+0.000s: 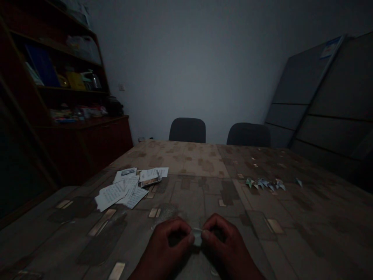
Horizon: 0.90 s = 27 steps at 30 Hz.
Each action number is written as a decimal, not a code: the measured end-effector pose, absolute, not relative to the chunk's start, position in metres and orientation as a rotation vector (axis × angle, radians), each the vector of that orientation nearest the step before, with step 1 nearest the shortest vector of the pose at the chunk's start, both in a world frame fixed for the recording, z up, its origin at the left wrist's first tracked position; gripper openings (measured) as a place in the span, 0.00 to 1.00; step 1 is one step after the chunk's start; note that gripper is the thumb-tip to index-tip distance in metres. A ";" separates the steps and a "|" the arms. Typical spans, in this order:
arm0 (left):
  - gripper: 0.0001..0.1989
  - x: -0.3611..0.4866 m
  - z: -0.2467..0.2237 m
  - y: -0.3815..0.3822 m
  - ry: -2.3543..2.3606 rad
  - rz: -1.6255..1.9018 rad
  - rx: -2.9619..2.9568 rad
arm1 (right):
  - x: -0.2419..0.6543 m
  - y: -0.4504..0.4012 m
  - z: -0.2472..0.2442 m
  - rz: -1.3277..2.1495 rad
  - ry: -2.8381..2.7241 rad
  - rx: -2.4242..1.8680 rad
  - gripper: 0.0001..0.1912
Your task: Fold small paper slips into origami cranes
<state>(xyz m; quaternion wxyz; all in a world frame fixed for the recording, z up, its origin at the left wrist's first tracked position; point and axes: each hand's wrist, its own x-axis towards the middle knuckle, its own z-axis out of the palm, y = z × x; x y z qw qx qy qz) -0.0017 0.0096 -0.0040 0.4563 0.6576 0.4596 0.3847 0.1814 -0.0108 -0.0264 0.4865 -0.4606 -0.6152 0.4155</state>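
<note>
Pinches a small pale paper (197, 237) by its left edge with the left hand (172, 238) and its right edge with the right hand (222, 238). Holds it mid-scene at the near part of the table (192, 194), nearer than the loose sheets (116, 193) at left and folded shapes (264, 183) at right.

Printed cards (116, 192) lie left on the table (186, 194), 2 chairs (187, 130) behind it.
</note>
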 end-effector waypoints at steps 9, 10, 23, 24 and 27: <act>0.11 -0.002 -0.015 0.004 1.150 0.896 2.020 | 0.179 -0.011 -0.021 0.535 -1.858 -1.119 0.06; 0.11 -0.002 -0.016 0.004 1.165 0.876 2.012 | 0.178 -0.011 -0.022 0.524 -1.864 -1.130 0.06; 0.12 0.003 -0.020 0.006 1.196 0.896 1.629 | 0.181 -0.008 -0.029 0.799 -1.661 -1.262 0.05; 0.12 0.004 -0.022 0.007 1.194 0.884 1.562 | 0.181 -0.008 -0.029 0.813 -1.649 -1.263 0.05; 0.13 0.007 -0.030 0.006 1.176 0.842 1.470 | 0.183 -0.007 -0.027 0.809 -1.666 -1.242 0.06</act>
